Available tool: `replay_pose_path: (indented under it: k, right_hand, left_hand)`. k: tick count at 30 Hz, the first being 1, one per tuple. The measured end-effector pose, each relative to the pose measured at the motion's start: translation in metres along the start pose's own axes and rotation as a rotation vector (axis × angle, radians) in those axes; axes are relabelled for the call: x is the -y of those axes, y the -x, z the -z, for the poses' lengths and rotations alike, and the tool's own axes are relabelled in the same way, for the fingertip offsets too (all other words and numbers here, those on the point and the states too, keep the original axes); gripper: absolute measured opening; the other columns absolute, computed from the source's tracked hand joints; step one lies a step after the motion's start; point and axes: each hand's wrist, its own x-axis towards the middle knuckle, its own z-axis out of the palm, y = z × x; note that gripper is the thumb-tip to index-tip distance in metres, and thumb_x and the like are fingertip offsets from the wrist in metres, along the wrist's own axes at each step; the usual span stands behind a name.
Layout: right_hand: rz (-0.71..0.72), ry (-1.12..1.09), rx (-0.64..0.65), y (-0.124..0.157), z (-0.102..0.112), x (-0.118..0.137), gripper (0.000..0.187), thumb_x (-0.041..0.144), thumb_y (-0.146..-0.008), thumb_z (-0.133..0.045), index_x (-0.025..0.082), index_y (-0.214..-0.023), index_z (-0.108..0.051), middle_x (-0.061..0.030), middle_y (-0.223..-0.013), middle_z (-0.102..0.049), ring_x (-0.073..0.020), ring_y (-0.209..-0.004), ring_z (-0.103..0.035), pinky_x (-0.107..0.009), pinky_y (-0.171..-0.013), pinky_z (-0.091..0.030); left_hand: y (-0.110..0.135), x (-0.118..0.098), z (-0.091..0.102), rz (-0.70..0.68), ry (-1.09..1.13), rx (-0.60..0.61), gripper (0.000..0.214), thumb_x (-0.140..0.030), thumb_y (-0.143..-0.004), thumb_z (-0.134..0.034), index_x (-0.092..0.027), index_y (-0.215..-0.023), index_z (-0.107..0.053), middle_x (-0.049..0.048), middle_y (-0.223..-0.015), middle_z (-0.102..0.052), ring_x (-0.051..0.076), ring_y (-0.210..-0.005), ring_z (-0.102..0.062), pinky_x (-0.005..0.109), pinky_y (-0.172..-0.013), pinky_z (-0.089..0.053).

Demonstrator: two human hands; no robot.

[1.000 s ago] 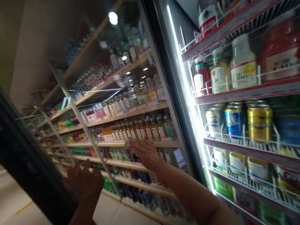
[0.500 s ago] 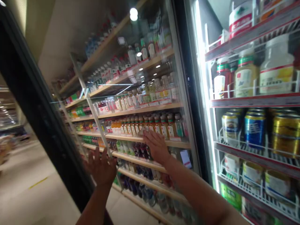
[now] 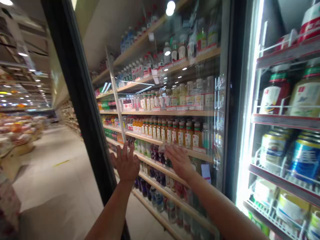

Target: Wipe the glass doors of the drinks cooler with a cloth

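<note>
My left hand (image 3: pixel 126 163) lies with spread fingers against the glass door (image 3: pixel 160 36), close to the door's black frame (image 3: pixel 82 100). Further right, my right hand (image 3: pixel 180 161) rests flat on the same pane with its fingers stretched out side by side. A small pale patch shows at its fingertips; whether it is a thin cloth or a reflection I cannot tell. A white and pink sticker (image 3: pixel 206 172) is on the glass to the right of this hand. The door stands swung out from a lit drinks cooler.
Cooler shelves at the right hold blue cans (image 3: pixel 305 156), juice bottles (image 3: pixel 271 93) and tubs (image 3: pixel 291 205) behind wire rails. Through or in the glass appear wooden shelves (image 3: pixel 160 113) of bottles. A tiled aisle (image 3: pixel 57 186) runs along the left, with goods displays (image 3: pixel 22 133).
The view has turned left, so the door and cooler sit further right in the picture. Both hands stay on the glass, the left slightly higher in view.
</note>
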Motion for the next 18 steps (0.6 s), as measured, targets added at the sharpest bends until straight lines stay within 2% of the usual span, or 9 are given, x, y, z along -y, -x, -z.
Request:
replay_pose_path:
  k: [4,6,7,9,11,13,15,16,18]
  right_hand:
    - [-0.343,0.101,-0.357,-0.036,0.018,-0.038,0.059,0.010,-0.098,-0.038,0.023,-0.155,-0.039,-0.0098,-0.153,-0.051,-0.0223,-0.148,-0.039,-0.049,-0.119,-0.037]
    - [-0.440,0.114,-0.465,-0.058,0.015,-0.037,0.057,0.011,-0.099,-0.036,0.021,-0.155,-0.039,-0.0115,-0.155,-0.048,-0.0239,-0.149,-0.036,-0.051,-0.120,-0.035]
    - [-0.443,0.104,-0.457,-0.067,0.009,-0.028,0.057,0.010,-0.098,-0.035,0.020,-0.154,-0.041,-0.0113,-0.155,-0.047,-0.0239,-0.150,-0.034,-0.052,-0.121,-0.034]
    - [-0.352,0.055,-0.345,-0.075,-0.008,0.000,0.057,0.008,-0.097,-0.035,0.022,-0.152,-0.044,-0.0087,-0.154,-0.050,-0.0225,-0.151,-0.032,-0.049,-0.121,-0.034]
    - [-0.135,-0.015,-0.157,-0.072,-0.026,0.031,0.058,0.008,-0.095,-0.040,0.025,-0.150,-0.047,-0.0048,-0.152,-0.052,-0.0207,-0.151,-0.033,-0.044,-0.121,-0.033]
    - [0.067,-0.050,-0.003,-0.065,-0.035,0.049,0.056,0.010,-0.095,-0.045,0.025,-0.148,-0.049,-0.0026,-0.152,-0.053,-0.0186,-0.149,-0.036,-0.039,-0.121,-0.032]
    - [0.164,-0.043,0.064,-0.061,-0.032,0.045,0.053,0.012,-0.095,-0.047,0.024,-0.146,-0.051,-0.0020,-0.152,-0.053,-0.0174,-0.148,-0.038,-0.037,-0.121,-0.031]
    - [0.162,-0.025,0.052,-0.064,-0.025,0.034,0.053,0.011,-0.095,-0.046,0.024,-0.146,-0.051,-0.0023,-0.151,-0.054,-0.0175,-0.147,-0.038,-0.038,-0.121,-0.031]
    - [0.063,0.030,-0.067,-0.080,-0.005,0.000,0.057,0.008,-0.095,-0.040,0.024,-0.149,-0.047,-0.0036,-0.151,-0.054,-0.0186,-0.148,-0.038,-0.041,-0.121,-0.032]
  left_hand:
    - [0.001,0.002,0.001,-0.022,-0.006,-0.006,0.047,-0.027,-0.096,-0.052,-0.020,-0.142,-0.056,0.0152,-0.154,-0.046,0.032,-0.154,-0.021,0.062,-0.123,-0.013]
    - [0.001,0.003,0.001,-0.036,-0.007,-0.006,0.047,-0.026,-0.096,-0.053,-0.020,-0.142,-0.055,0.0151,-0.155,-0.045,0.032,-0.154,-0.019,0.062,-0.123,-0.013]
    - [0.002,0.004,0.001,-0.048,-0.007,-0.013,0.048,-0.025,-0.095,-0.053,-0.020,-0.143,-0.054,0.0151,-0.155,-0.045,0.032,-0.154,-0.019,0.062,-0.123,-0.012]
    - [0.002,0.004,0.000,-0.073,-0.003,-0.037,0.050,-0.024,-0.095,-0.054,-0.020,-0.144,-0.053,0.0148,-0.156,-0.044,0.032,-0.154,-0.019,0.062,-0.124,-0.012]
    - [0.001,0.004,0.000,-0.077,0.003,-0.051,0.049,-0.024,-0.095,-0.055,-0.021,-0.144,-0.054,0.0145,-0.155,-0.044,0.032,-0.154,-0.019,0.062,-0.124,-0.012]
    - [0.001,0.002,0.002,-0.051,0.008,-0.042,0.046,-0.025,-0.095,-0.054,-0.020,-0.141,-0.057,0.0144,-0.155,-0.046,0.032,-0.154,-0.021,0.061,-0.124,-0.014]
    - [0.000,0.000,0.004,-0.040,0.011,-0.039,0.043,-0.026,-0.096,-0.053,-0.018,-0.138,-0.059,0.0145,-0.154,-0.047,0.033,-0.153,-0.022,0.061,-0.124,-0.014]
    - [-0.001,0.000,0.005,-0.050,0.009,-0.034,0.043,-0.026,-0.097,-0.052,-0.017,-0.138,-0.059,0.0141,-0.154,-0.046,0.033,-0.153,-0.023,0.060,-0.124,-0.013]
    - [-0.002,-0.002,0.008,-0.093,-0.001,-0.047,0.043,-0.025,-0.098,-0.050,-0.014,-0.139,-0.059,0.0134,-0.156,-0.044,0.034,-0.152,-0.024,0.059,-0.125,-0.013]
